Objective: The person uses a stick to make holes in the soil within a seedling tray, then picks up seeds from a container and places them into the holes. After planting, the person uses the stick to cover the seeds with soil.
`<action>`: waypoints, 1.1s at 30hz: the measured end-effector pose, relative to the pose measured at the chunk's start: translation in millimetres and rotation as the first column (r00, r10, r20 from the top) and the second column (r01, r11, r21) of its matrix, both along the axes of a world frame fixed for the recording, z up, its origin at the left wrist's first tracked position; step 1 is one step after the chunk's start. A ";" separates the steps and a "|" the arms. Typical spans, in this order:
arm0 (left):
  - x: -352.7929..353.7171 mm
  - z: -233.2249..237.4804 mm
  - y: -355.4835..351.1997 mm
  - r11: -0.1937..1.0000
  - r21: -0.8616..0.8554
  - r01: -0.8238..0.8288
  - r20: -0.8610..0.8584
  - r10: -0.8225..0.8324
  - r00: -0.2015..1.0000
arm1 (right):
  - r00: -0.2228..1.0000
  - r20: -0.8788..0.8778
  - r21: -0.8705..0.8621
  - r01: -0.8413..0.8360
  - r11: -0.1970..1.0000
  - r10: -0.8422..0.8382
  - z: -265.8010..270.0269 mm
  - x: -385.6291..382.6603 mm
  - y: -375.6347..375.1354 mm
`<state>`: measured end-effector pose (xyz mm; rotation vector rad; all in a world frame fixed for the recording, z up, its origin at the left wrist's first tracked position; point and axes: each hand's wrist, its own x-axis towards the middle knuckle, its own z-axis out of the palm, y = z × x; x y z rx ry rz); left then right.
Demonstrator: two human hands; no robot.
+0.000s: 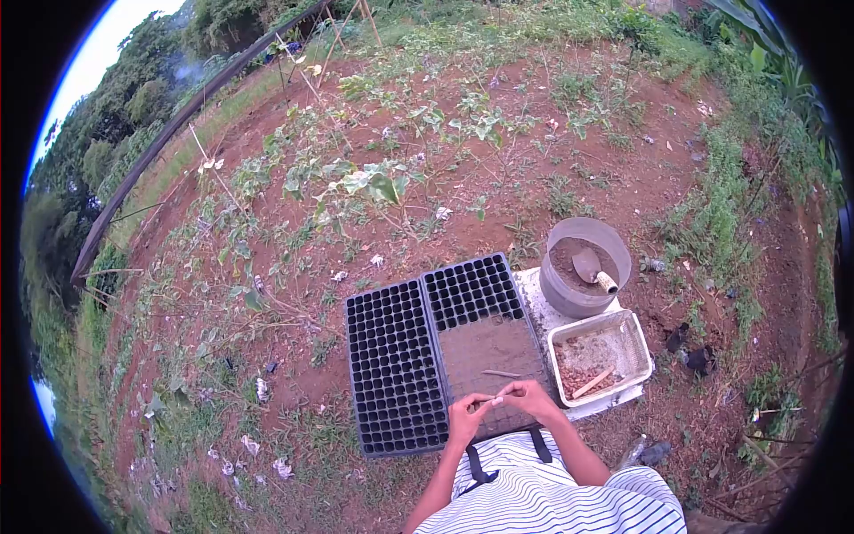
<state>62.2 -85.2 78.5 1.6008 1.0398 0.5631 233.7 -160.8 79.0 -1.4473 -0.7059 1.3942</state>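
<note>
My left hand (470, 416) and my right hand (529, 400) meet fingertip to fingertip over the near part of a black seedling tray (467, 289). Both hands are closed in a pinch; whatever is between the fingers is too small to make out. Brown soil (489, 347) covers this tray's near and middle cells, while its far cells show black. A thin stick (502, 374) lies on the soil just beyond my fingers. Alongside on the left is a second seedling tray (391, 365) with dark cells.
To the right, a white board (534, 294) carries a grey bucket (569, 298) with soil and a trowel (587, 265). Nearer stands a white basin (647, 365) holding reddish-brown bits (576, 372) and a flat wooden stick (593, 383). Leafy plants (374, 185) grow beyond the trays.
</note>
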 end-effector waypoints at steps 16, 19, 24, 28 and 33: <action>1.8 -6.3 -1.3 0.999 -0.027 -0.031 0.073 0.033 0.997 | 0.998 -0.057 0.072 0.025 0.997 -0.021 4.6 -0.9 0.4; 0.6 -8.5 -1.7 0.999 -0.015 -0.037 0.070 0.038 0.997 | 0.998 -0.053 0.053 0.033 0.998 -0.030 1.2 -1.4 1.3; 1.7 1.6 -2.5 0.999 -0.009 -0.053 0.101 0.054 0.993 | 0.996 -0.069 0.040 0.055 0.998 -0.052 0.2 -3.5 1.6; 1.1 4.7 -3.6 0.999 0.020 -0.041 0.088 0.039 0.995 | 0.996 -0.081 0.037 0.041 0.998 -0.038 6.0 -4.0 -0.8; -0.1 -0.4 -4.0 0.998 0.040 -0.042 0.078 0.038 0.996 | 0.997 -0.065 0.010 0.037 0.999 -0.036 3.5 -3.7 -0.3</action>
